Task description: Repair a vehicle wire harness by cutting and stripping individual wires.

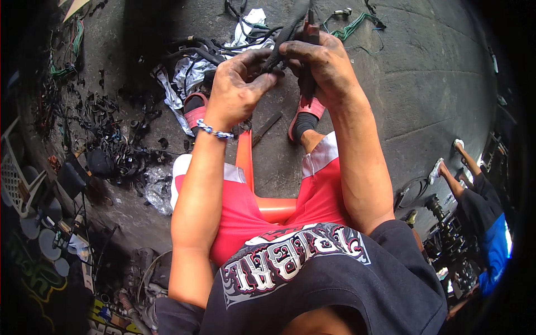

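A black wrapped cable [286,38] runs up from between my hands toward the top edge. My left hand [241,86], with a beaded bracelet at its wrist, pinches the lower part of this cable between thumb and fingers. Close beside it, my right hand [329,70] is closed around a slim dark hand tool with a red part [311,34]; its exact kind is hard to make out. The right thumb and fingertips also reach the cable. Both hands are smudged with black. Fingers hide the spot where tool and cable come close.
Black cables [209,53] lie over crumpled silvery plastic [187,70] beyond my feet. A green wire bundle [357,25] rests at far right. Scattered black scraps [106,128] cover the left floor. An orange stool [244,162] is beneath me. Another person [486,223] is at right by metal parts.
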`<state>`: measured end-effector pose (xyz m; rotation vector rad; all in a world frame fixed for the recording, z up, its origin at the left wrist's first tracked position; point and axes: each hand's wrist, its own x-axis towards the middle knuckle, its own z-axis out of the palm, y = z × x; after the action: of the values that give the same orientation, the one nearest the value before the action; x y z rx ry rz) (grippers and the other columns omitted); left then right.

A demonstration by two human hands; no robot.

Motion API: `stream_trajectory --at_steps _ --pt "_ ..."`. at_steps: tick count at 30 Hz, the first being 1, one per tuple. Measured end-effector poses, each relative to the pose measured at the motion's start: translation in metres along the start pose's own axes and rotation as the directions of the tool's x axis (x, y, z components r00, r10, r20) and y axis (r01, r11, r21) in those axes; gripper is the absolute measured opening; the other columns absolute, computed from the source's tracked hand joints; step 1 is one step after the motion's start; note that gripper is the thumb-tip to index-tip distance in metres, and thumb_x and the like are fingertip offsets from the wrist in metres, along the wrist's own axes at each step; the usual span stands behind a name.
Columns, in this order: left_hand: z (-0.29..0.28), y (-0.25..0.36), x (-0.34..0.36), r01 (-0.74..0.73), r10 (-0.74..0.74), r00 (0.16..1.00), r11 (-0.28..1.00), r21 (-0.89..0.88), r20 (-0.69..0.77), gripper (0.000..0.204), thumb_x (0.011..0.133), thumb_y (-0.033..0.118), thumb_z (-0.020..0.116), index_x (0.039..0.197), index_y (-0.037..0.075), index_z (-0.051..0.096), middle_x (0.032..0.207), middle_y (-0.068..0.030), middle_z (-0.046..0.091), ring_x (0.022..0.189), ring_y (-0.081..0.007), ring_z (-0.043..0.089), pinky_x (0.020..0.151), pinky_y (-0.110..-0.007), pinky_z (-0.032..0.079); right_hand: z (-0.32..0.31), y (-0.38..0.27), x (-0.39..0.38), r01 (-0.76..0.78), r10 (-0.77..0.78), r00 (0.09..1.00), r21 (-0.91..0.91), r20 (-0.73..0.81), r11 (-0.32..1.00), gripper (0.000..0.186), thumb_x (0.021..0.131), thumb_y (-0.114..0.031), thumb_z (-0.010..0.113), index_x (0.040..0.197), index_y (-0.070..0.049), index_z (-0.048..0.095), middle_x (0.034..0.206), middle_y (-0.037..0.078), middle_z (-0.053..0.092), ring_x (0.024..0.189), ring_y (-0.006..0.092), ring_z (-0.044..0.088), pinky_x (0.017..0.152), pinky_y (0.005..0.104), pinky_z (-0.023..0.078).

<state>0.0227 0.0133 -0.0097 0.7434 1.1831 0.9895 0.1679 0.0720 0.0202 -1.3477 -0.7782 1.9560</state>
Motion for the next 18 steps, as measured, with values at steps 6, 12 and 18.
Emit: stream_trajectory --at_steps 6,12,18 --pt "-0.012 0.009 -0.001 0.09 -0.076 0.964 0.995 -0.047 0.253 0.035 0.07 0.004 0.061 0.102 -0.006 0.056 0.092 -0.0113 0.063 0.085 -0.0148 0.06 0.078 -0.026 0.046 0.003 0.001 0.001 0.024 -0.023 1.0 -0.065 0.02 0.998 0.016 0.066 -0.003 0.062 0.08 0.004 0.057 0.066 0.005 0.057 0.055 0.0097 0.052 0.05 0.0222 0.042" --pt "0.004 -0.003 -0.003 -0.24 0.316 0.945 0.849 0.471 -0.087 0.015 0.068 0.005 0.064 0.081 -0.003 0.061 0.07 -0.0093 0.064 0.064 -0.0125 0.062 0.061 -0.024 0.048 0.003 0.007 0.004 0.037 -0.045 0.996 -0.095 -0.076 0.995 0.014 0.07 -0.007 0.065 0.079 -0.003 0.055 0.064 0.001 0.054 0.051 0.0066 0.046 0.045 0.0185 0.035" --pt "0.008 0.002 -0.003 -0.183 0.263 0.956 0.878 0.441 -0.128 0.011 0.069 0.006 0.062 0.077 -0.002 0.06 0.066 -0.0103 0.063 0.06 -0.0135 0.062 0.056 -0.025 0.048 0.009 0.004 -0.002 0.053 -0.062 0.989 -0.069 -0.133 0.996 0.014 0.07 -0.007 0.065 0.079 -0.002 0.055 0.064 0.001 0.054 0.048 0.0067 0.045 0.043 0.0195 0.034"
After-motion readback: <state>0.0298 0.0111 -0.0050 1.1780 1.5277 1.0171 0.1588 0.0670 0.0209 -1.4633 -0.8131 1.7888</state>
